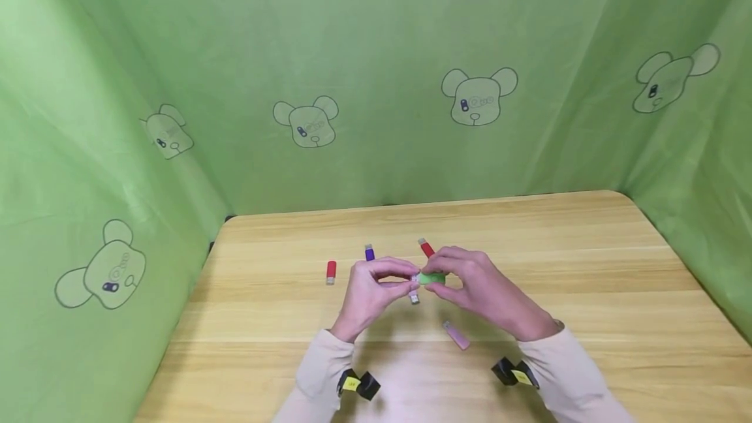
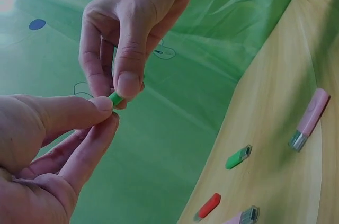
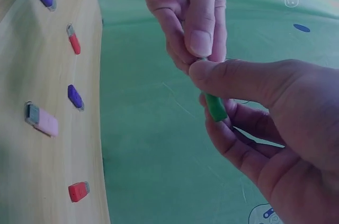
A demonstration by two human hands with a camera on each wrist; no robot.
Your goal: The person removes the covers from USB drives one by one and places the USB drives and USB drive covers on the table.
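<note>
Over the middle of the table, my two hands meet on one green USB flash drive (image 1: 433, 278). With thumb and fingertips, my right hand (image 1: 478, 284) pinches its green body (image 3: 215, 108). My left hand (image 1: 371, 292) pinches the opposite end, the fingertips covering most of it. In the left wrist view only a short green piece (image 2: 115, 99) shows between the two thumbs. A pale USB drive (image 1: 414, 297) lies on the table just below the hands in the head view, and a red one (image 1: 425, 248) lies beyond the right fingers.
More USB drives lie scattered on the wooden table (image 1: 587, 279): a red one (image 1: 331, 271) at left, a blue one (image 1: 369, 252) behind the left hand, a pink one (image 1: 456, 335) nearer me, and another green one (image 2: 238, 157). Green curtains (image 1: 388, 168) enclose the table's back and sides.
</note>
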